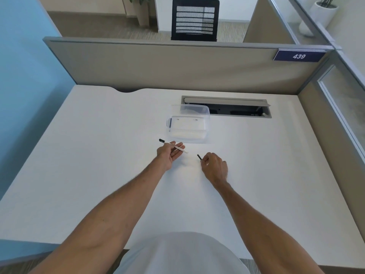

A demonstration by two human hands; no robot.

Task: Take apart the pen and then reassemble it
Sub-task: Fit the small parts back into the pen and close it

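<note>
My left hand (170,153) lies palm up over the white desk (98,145) and holds the pen body (178,148), a thin white barrel with a black end sticking out up-left and its tip pointing right. My right hand (214,168) is closed around a small black pen cap (199,157), whose end pokes out toward the pen tip. A short gap separates the cap from the barrel's tip.
A clear plastic box (187,129) stands just beyond my hands, its lid (194,110) leaning behind it. An open cable tray slot (237,109) is cut into the desk further back. Grey partition panels (158,64) close the far and right sides.
</note>
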